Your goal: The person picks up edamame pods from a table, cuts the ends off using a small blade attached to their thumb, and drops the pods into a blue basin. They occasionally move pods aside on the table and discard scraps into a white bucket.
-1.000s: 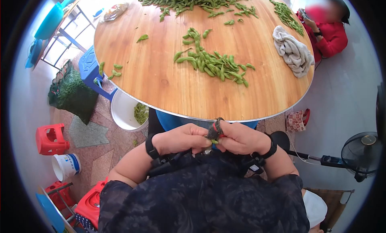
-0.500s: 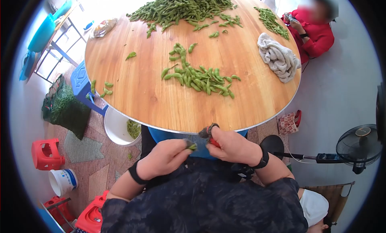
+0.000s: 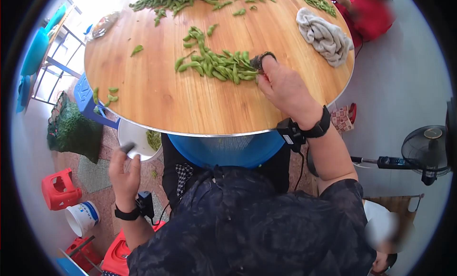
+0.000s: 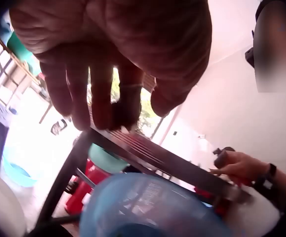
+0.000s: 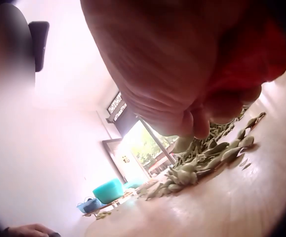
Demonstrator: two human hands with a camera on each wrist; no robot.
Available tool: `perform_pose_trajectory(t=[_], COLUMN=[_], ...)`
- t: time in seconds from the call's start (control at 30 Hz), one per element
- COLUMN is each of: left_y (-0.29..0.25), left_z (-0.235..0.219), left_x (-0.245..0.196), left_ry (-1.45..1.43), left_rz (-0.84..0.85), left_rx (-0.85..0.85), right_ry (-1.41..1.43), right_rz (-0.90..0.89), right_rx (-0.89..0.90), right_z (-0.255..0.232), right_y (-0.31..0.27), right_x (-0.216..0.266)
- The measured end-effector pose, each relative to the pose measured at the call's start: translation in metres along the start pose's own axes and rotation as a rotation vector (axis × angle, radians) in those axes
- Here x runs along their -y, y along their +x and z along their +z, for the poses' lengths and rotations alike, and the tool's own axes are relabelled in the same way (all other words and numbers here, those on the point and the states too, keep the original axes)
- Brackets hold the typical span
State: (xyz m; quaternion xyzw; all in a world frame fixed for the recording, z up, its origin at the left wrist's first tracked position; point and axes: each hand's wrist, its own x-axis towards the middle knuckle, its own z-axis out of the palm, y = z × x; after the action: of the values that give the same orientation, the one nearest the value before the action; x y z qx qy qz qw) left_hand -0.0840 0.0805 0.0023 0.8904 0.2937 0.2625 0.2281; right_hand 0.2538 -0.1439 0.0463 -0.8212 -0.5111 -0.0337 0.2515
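My right hand (image 3: 285,88) reaches over the wooden round table (image 3: 166,107), its curled fingertips at the right end of a small heap of green soybean pods (image 3: 216,64). A pod (image 5: 182,144) shows right at its fingers in the right wrist view. A dark cover wraps the thumb, and something red (image 5: 254,54) lies along the curled fingers. My left hand (image 3: 124,176) is off the table at the left, beside the white bucket (image 3: 138,138), fingers loosely spread and holding nothing. One of its fingertips wears a dark cover. Green scraps lie inside the bucket.
A blue basin (image 3: 223,150) sits under the table's near edge. A large pod pile (image 3: 190,0) and a grey cloth (image 3: 323,35) are on the table. A person in red (image 3: 366,16) sits at the far right. A fan (image 3: 428,150) stands at the right.
My hands, together a second ago at the table edge, have parted. The right moved up and forward to the small pod heap; the left swung left and down to the bucket, its green piece gone.
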Motion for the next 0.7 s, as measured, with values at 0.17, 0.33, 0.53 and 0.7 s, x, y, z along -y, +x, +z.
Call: perform_pose_trajectory(t=[0.17,0.33,0.53,0.7], left_y=[-0.007,-0.002,0.031,0.017], left_z=[0.044,0.095,0.135,0.153], left_x=[-0.044,-0.094,-0.113,-0.083], left_ry=[-0.508,-0.904,-0.555,-0.565], left_rz=[0.008,-0.083,0.051,-0.216], left_rx=[0.657,0.893,1.335,1.363], right_ry=[0.223,0.265,0.281,0.159], right_rz=[0.018,-0.147,0.342,0.274], right_rx=[0.054,0.42,0.327,0.605], right_z=[-0.015,-0.01,0.034,0.068], right_y=[-0.039,-0.095,-0.16,-0.196], right_x=[0.023,0.047,0.006,-0.004])
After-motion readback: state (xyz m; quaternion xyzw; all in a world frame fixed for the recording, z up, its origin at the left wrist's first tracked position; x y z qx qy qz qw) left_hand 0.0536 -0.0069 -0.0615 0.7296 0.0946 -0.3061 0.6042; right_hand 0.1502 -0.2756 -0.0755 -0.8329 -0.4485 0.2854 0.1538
